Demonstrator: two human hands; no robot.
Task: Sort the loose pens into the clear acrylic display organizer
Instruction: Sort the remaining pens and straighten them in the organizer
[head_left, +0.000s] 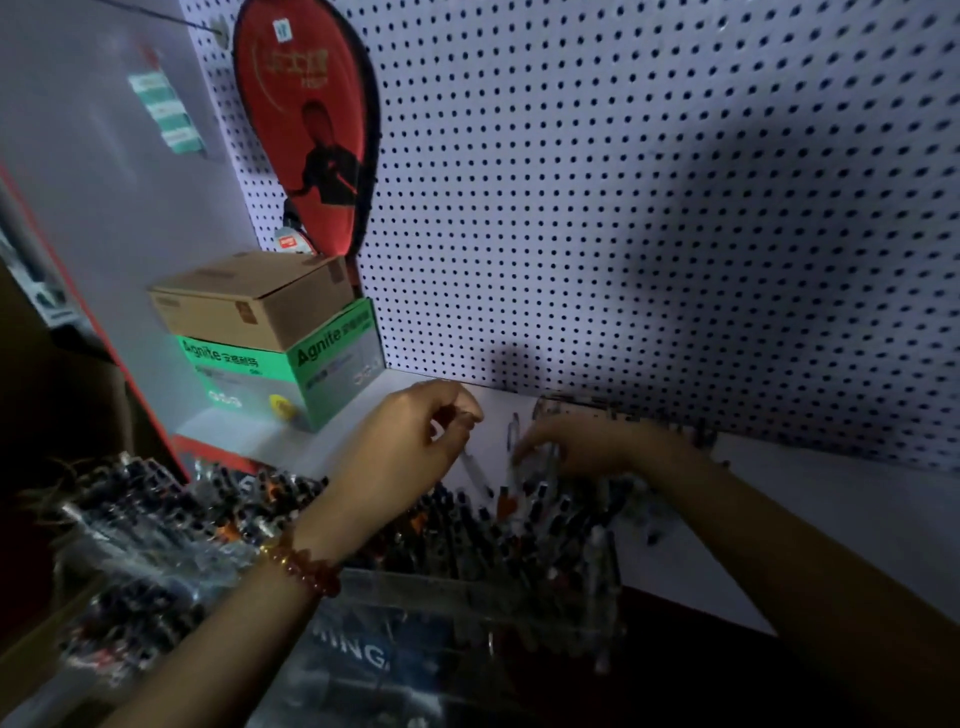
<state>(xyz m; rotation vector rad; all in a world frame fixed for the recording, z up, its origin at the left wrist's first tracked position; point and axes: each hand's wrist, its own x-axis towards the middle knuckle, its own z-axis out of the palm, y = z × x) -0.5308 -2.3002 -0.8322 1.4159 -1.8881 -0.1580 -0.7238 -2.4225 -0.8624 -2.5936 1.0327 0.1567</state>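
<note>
Head view | acrylic organizer (441, 597) near centre, packed with upright pens (519, 540) | loose pens (512, 436) on white shelf (831, 519) just beyond | left hand (415, 441) curled above shelf, hold unclear | right hand (597, 447) fingertips down among pens, grip unclear

Dim, blurry. Organizer (519, 618) near centre, packed with upright pens (467, 525). Left hand (415, 436) above its far edge, fingers curled; contents unclear. Right hand (597, 447) down among loose pens (514, 436) on the table (831, 519); grip unclear. Bracelet (301, 566) on left wrist. Far left: cardboard box (249, 301) on green box (311, 374). Red paddle case (306, 130) on pegboard (623, 208).
</note>
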